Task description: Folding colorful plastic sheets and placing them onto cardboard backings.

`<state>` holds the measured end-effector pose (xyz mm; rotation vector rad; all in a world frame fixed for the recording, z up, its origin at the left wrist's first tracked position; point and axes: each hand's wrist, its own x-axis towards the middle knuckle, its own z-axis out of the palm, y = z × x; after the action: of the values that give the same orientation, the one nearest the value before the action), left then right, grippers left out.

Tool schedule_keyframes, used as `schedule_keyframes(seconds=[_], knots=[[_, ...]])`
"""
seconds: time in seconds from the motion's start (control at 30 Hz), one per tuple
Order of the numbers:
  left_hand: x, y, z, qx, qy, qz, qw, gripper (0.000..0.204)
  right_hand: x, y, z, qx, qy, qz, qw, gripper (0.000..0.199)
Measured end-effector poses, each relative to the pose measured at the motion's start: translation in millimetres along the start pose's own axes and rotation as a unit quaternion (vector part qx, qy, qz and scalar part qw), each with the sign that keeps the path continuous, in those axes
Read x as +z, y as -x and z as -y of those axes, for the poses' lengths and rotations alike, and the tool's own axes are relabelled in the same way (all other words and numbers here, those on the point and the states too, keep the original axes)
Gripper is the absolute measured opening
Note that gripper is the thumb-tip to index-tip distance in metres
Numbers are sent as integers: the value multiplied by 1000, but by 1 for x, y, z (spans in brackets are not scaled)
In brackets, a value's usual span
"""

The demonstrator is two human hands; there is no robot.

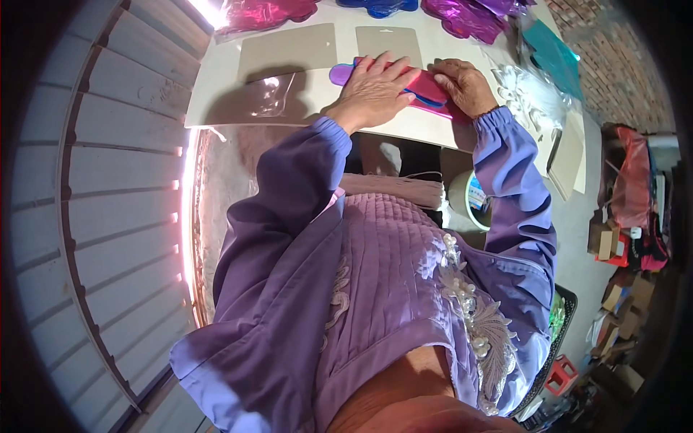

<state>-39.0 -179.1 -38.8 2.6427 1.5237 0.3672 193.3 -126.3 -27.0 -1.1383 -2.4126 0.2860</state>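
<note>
Foil shapes [426, 90], glossy pink over blue with a purple lobe showing at the left end, lie stacked flat near the middle of a pale tabletop [231, 79], pinned under both hands. At the far left of the scene, grey corrugated sheeting [123, 144] curves along the rim. On the table's left part lies a clear plastic sleeve [263, 97], and just beyond it two grey-beige card sheets [289, 49] rest side by side. The left hand [375, 90] lies palm down with fingers spread and flat, pressing on the stack rather than gripping it. The right hand [465, 86] is curled, knuckles up, fingers bent onto the right end of the pink piece; whether it pinches the piece cannot be told. Both sleeves are lilac. Along the far edge sit more foil pieces [462, 16] in magenta, blue and purple. Right of the hands lie clear bags [534, 94] and a teal foil sheet [552, 54]. Below the table's right side stands a white bucket [469, 202]. Farther right, a concrete floor holds cluttered cardboard boxes [621, 296] and a red stool [561, 375].
</note>
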Motion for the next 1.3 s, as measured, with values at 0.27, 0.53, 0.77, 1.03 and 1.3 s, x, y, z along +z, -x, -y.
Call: schedule_keyframes(seconds=[0.27,0.53,0.77,1.03,1.3], knots=[[-1,5,6,104,26,-15,994,48,-11,-7,9,88,2,94,992,27],[6,-3,-31,67,79,-89,991,33,-32,-8,3,205,16,186,961,24],[-6,-12,-53,16,52,-128,990,27,-9,22,-11,337,-391,212,830,13],[-55,-33,-61,-127,21,164,978,27,-26,24,57,432,-508,224,711,14],[-6,10,-32,10,-59,-220,974,29,-31,-25,39,-41,-44,30,998,28]])
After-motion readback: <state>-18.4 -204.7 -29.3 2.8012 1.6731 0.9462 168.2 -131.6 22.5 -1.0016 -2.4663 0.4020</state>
